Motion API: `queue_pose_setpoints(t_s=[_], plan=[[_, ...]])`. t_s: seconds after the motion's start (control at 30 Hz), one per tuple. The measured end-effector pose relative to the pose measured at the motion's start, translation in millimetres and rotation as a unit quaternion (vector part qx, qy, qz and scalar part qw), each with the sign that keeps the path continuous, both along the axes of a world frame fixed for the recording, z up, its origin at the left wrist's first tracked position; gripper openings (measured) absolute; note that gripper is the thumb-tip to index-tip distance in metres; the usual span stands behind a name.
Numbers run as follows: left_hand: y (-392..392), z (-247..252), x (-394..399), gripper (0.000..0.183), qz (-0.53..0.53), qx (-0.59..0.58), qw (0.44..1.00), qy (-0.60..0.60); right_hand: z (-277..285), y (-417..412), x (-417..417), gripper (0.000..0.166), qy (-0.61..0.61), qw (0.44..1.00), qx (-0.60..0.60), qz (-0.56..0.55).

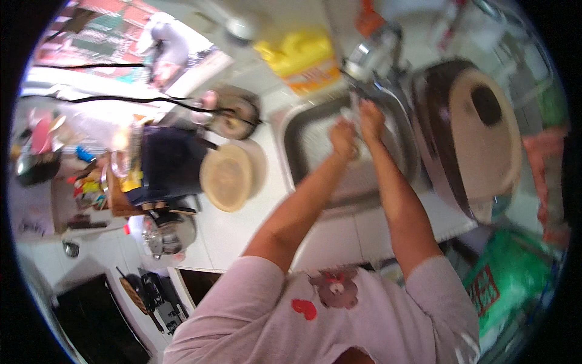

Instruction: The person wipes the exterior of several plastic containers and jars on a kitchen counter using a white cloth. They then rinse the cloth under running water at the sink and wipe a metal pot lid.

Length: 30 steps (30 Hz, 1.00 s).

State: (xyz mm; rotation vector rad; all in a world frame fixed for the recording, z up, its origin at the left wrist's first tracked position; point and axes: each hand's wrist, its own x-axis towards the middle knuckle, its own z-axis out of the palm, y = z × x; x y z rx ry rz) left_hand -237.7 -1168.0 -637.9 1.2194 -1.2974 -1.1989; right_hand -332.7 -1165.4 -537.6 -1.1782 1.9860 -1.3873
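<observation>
Both of my hands are over the stainless steel sink [309,175], below the tap [363,88]. My left hand [343,136] is low over the basin, its fingers bent and blurred. Close beside it, slightly higher, my right hand [372,120] reaches up near the tap's spout. A pale, clear streak [351,111] runs between the hands; blur hides whether it is water or a thing being held. Whitish water or suds cover part of the basin's bottom.
Behind the sink stands a yellow plastic jug [302,59] bearing writing. A brown container with a cream lid [482,136] borders the sink's right side. Leftward on the white counter are a round cream lid [227,177], a metal pot [163,234] and a pan [234,116]. A green bag [509,277] hangs low right.
</observation>
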Motion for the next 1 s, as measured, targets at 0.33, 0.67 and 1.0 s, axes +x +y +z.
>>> queue_pose_setpoints(t_s=[0.33,0.67,1.0], plan=[[-14.2,58.8,37.9,0.018,-0.173,0.199,0.958,0.117,23.6,34.1,62.5,0.035,-0.155,0.987,-0.024,-0.03],[38.5,129.8,15.4,0.011,-0.067,0.336,0.927,0.153,-1.0,5.6,7.5,0.033,0.1,0.991,0.084,-0.026],[-20.0,108.6,32.2,0.02,-0.042,0.325,0.909,0.256,1.5,32.5,36.3,0.035,-0.26,0.962,0.07,0.043]])
